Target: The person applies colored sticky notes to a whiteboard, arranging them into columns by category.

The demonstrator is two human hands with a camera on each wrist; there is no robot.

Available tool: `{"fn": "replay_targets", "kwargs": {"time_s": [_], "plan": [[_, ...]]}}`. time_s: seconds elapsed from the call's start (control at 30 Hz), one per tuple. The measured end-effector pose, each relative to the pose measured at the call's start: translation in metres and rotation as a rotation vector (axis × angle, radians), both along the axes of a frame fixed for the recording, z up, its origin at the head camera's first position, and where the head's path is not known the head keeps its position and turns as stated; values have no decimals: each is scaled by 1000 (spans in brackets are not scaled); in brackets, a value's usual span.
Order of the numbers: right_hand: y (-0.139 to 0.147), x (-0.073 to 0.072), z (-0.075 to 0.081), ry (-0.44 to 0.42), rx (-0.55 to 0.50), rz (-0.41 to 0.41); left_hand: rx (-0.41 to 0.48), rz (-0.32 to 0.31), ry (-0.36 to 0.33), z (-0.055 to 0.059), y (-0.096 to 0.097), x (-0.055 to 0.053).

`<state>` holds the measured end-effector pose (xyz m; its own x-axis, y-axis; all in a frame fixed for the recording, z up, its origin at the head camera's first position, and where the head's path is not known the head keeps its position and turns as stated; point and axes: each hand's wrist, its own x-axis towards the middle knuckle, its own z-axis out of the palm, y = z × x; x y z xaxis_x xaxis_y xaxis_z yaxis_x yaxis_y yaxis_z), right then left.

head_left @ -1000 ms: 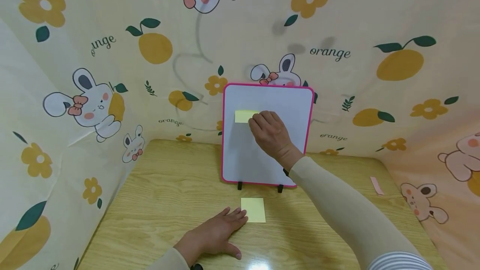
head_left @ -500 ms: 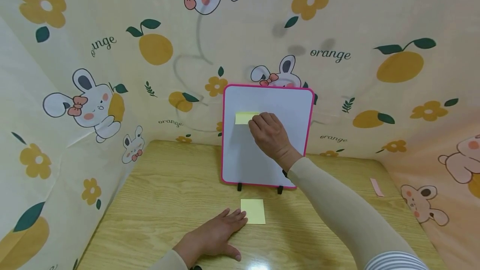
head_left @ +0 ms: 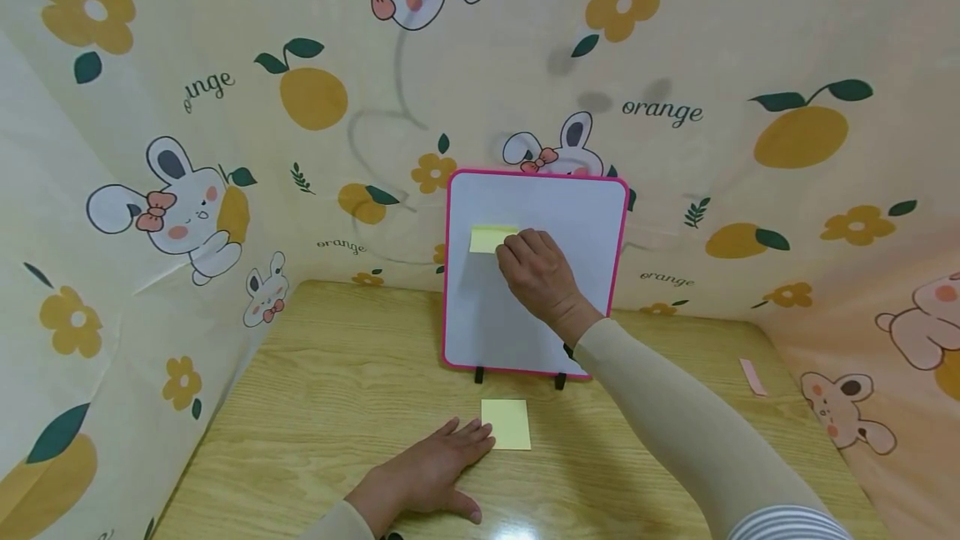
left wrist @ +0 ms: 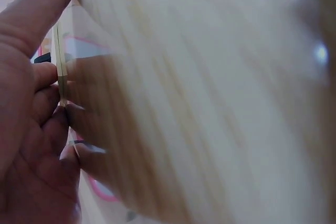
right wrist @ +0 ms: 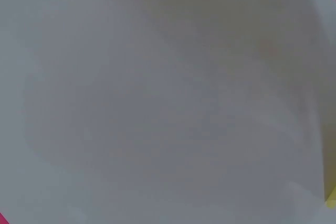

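A small whiteboard (head_left: 480, 315) with a pink frame stands upright on the table. A yellow sticky note (head_left: 486, 239) lies across its left half; the note's right end is hidden behind my right hand (head_left: 538, 275), whose curled fingers seem to pinch it there. In the right wrist view the whiteboard (right wrist: 157, 108) fills nearly everything, with a sliver of the yellow note (right wrist: 331, 201) at the right edge. My left hand (head_left: 435, 469) lies flat on the table, fingertips touching the left edge of a square yellow sticky-note pad (head_left: 510, 425). The left wrist view shows this pad edge-on at the fingertips.
Short black feet (head_left: 560, 381) hold up the whiteboard at its lower edge. A pink strip (head_left: 753, 377) lies on the wooden table (head_left: 360, 348) at the far right. Printed cloth (head_left: 480, 90) with rabbits and oranges encloses the back and sides.
The right hand and the sticky note have shifted very slightly down the board. The left hand stays in place on the table beside the pad.
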<state>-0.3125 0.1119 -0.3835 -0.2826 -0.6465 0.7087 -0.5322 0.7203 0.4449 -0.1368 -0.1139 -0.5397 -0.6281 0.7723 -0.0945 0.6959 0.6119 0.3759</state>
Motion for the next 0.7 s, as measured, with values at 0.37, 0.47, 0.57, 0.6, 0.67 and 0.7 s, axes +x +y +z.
{"fn": "replay_targets", "kwargs": {"time_s": [0.37,0.47,0.57,0.6,0.67,0.7], "plan": [[0,-2,-3,-17,6,-12,1,2,-1,0,-1,-1],[0,-2,-4,-26,4,-10,0,5,2,-1,0,-1],[0,-3,-5,-38,0,-12,0,4,4,-2,0,-1],[0,-4,-6,-46,2,-19,0,4,5,-2,0,-1],[0,-4,-8,-67,4,-35,4,3,7,-2,0,-2],[-1,-4,-10,-83,10,-49,6,2,10,-2,1,-1]]}}
